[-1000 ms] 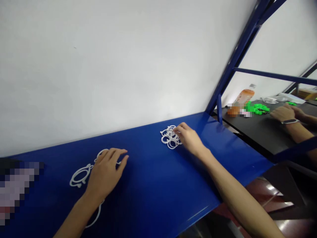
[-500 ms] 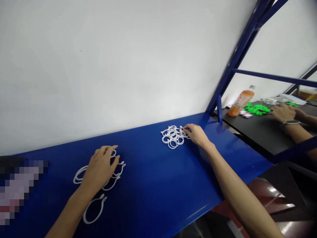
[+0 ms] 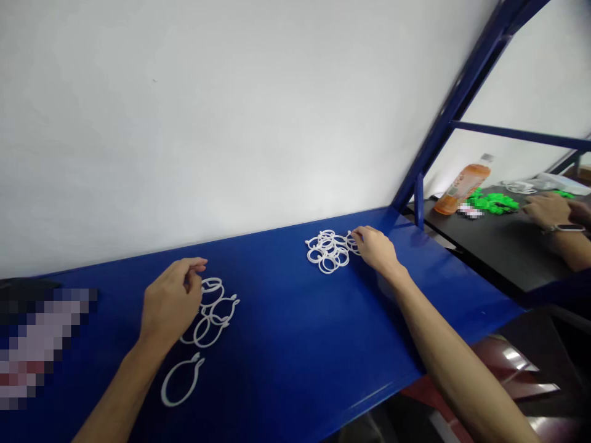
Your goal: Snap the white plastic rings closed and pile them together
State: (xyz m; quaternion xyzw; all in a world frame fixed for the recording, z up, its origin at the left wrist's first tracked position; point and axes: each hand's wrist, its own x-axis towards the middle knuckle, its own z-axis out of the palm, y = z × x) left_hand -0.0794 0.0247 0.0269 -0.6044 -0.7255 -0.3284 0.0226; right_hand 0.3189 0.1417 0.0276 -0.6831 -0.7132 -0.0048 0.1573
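Observation:
My left hand (image 3: pixel 168 301) rests just left of a loose group of white plastic rings (image 3: pixel 210 317) on the blue metal shelf (image 3: pixel 286 344), its fingers curled together with nothing visible in them. A single ring with a small hook (image 3: pixel 180 381) lies apart, below my left wrist. My right hand (image 3: pixel 376 249) is at the right edge of a tangled pile of similar rings (image 3: pixel 327 251), its fingertips touching the outermost ring. Whether those fingertips pinch that ring is hidden.
A white wall rises behind the shelf, with blue steel frame bars (image 3: pixel 455 117) at right. Beyond, a co-worker's hands (image 3: pixel 549 209) work at a black table (image 3: pixel 498 246) near green pieces (image 3: pixel 492 202) and an orange drink bottle (image 3: pixel 462 187). A pixelated patch (image 3: pixel 37 344) covers the lower left.
My left hand has moved left off the rings, uncovering them. My right hand has shifted slightly right along the pile's edge. The whole view has turned a little.

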